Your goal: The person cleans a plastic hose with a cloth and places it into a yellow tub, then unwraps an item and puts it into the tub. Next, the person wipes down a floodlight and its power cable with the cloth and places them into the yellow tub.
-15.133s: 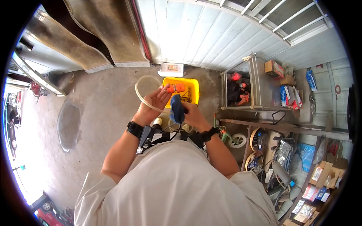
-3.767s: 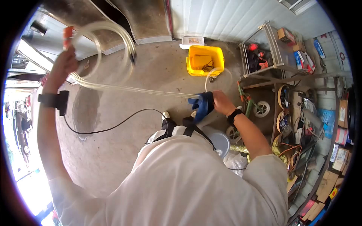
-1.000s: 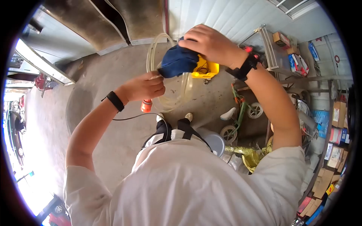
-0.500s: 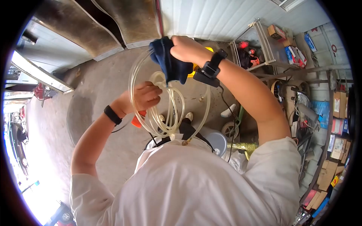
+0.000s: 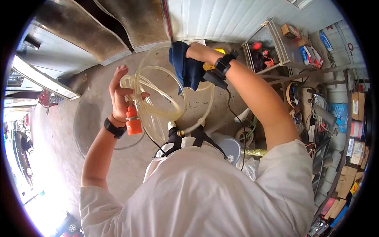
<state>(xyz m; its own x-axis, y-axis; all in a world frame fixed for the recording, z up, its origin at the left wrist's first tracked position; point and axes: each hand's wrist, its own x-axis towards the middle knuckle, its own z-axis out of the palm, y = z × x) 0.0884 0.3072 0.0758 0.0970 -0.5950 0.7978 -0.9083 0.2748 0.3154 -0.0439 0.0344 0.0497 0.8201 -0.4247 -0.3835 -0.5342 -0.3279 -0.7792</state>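
A coil of clear plastic hose point(image 5: 173, 115) hangs in several loops in front of my body. My left hand point(image 5: 120, 94) holds the coil's left side between thumb and fingers, with one finger stretched upward. Just below that hand is an orange fitting point(image 5: 134, 123) with a metal clamp round it. My right hand point(image 5: 197, 53) is closed on a dark blue cloth point(image 5: 184, 67) at the top of the loops. Hose runs up to the cloth, and whether the cloth wraps it is hidden. A brass-coloured end fitting point(image 5: 181, 133) hangs low near my legs.
Behind my right wrist lies something yellow point(image 5: 209, 66). A grey bucket point(image 5: 229, 149) and a small wheel point(image 5: 244, 136) stand close to my right side. Farther right are a metal rack point(image 5: 278, 43) and shelves with cardboard boxes point(image 5: 357, 110). Metal panels line the wall ahead.
My left hand has moved left and its fingers have opened somewhat, spreading the hose loops wider. The orange fitting now shows plainly below it. My right hand and the cloth have shifted slightly right.
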